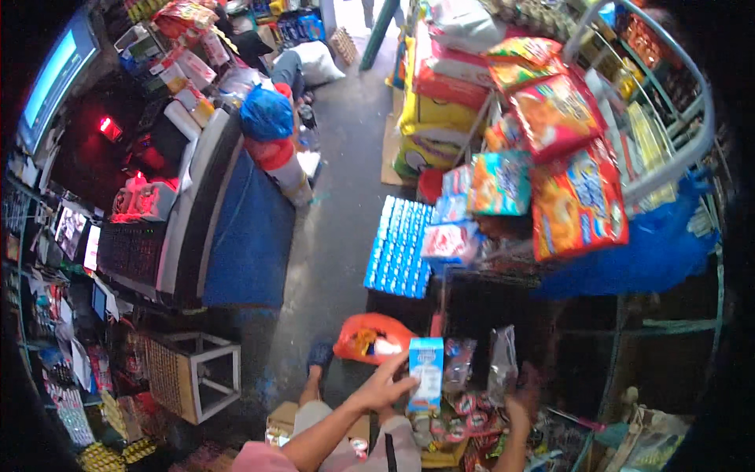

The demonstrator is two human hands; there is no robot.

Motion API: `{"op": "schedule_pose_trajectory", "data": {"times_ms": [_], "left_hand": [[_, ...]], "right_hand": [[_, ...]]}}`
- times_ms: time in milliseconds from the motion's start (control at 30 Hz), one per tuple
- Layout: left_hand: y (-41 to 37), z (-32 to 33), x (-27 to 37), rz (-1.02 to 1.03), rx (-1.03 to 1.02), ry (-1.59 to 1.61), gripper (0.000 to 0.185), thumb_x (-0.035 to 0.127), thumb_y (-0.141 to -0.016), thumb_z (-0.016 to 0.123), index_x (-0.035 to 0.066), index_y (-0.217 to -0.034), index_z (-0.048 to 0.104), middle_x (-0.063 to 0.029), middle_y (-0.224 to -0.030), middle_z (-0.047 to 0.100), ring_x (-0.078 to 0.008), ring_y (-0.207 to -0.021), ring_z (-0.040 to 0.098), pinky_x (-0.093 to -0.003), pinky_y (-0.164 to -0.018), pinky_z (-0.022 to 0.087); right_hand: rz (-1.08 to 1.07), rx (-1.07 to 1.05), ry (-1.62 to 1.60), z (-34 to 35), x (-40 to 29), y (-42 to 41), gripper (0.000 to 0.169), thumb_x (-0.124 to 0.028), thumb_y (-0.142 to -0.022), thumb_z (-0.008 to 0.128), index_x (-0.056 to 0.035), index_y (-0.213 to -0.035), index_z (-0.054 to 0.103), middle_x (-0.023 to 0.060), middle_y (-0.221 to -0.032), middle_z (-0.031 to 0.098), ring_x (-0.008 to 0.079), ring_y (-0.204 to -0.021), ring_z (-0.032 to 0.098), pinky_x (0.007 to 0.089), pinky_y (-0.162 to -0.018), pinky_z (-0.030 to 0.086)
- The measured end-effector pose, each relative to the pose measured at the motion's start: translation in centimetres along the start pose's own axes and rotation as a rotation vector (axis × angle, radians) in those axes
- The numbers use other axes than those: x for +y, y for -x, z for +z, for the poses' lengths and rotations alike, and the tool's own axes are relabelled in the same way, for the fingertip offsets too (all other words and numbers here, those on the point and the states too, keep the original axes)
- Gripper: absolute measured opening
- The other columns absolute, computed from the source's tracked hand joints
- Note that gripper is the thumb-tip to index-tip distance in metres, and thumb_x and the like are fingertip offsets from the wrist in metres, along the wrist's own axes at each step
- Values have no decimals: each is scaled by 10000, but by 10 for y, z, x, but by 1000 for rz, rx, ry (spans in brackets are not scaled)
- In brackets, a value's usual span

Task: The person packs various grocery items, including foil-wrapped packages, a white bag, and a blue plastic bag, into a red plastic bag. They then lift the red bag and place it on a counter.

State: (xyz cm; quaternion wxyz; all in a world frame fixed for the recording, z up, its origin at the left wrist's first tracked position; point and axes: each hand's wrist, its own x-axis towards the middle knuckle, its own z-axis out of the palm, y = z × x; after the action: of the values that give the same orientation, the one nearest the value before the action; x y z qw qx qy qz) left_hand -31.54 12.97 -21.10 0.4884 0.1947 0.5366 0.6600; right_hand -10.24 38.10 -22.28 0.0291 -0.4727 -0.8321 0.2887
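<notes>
My left hand [386, 380] grips a blue and white carton [427, 377] by its left side, with the thumb across its front. The carton stands upright before me and bears writing. To its right, my right hand [522, 389] is blurred and dark, close to a clear plastic packet [502, 360]. Whether its fingers hold that packet I cannot tell. Another small plastic packet [459, 363] is just beside the carton. Several round-lidded small tubs [466, 404] lie below, between my hands. An orange plastic bag [377, 339] with things inside sits beyond my left hand.
Stacked blue and white cartons [398, 248] stand ahead, beside hanging red and orange snack packs [581, 200]. A metal-framed stool [215, 377] is at left, below a blue-fronted counter [253, 236]. Grey floor [336, 177] runs between counter and stock. Behind the counter a screen [53, 76] glows.
</notes>
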Motion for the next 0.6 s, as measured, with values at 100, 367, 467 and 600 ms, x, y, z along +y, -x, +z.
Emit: {"op": "schedule_pose_trajectory", "data": {"times_ms": [100,367,467,600], "left_hand": [[24,-3,-6,-95,-39,255,516,142,-918,569,22,-1370,350,-90,-1324,436,-152,-1207,421,-337,-1030,340],[20,-160,-242,-465,538,-1164,988,565,-760,628,-64,-1396,209,-313,-1239,379,-438,-1123,386,-509,-946,333],[-1,-185,-328,-591,722,-1099,1039,549,-693,693,-93,-1363,226,-321,-1301,345,-445,-1197,348,-527,-996,300],[-24,-204,-374,-424,816,-896,465,252,-766,654,-57,-1080,504,-241,-1040,554,-416,-994,514,-480,-851,420]], "right_hand": [[-173,-325,-523,19,-124,79,888,-336,-736,764,11,-1384,265,186,-1280,473,263,-1144,492,392,-951,400],[646,-496,-642,294,-55,121,574,-285,-735,763,-29,-1184,511,63,-1015,589,180,-941,558,318,-861,445],[796,-628,-559,394,-9,77,500,-338,-750,721,-22,-1121,610,73,-1000,644,184,-910,593,325,-799,466],[824,-751,-427,469,-11,2,446,-364,-745,703,-41,-1045,629,64,-922,634,182,-763,605,342,-654,510]]}}
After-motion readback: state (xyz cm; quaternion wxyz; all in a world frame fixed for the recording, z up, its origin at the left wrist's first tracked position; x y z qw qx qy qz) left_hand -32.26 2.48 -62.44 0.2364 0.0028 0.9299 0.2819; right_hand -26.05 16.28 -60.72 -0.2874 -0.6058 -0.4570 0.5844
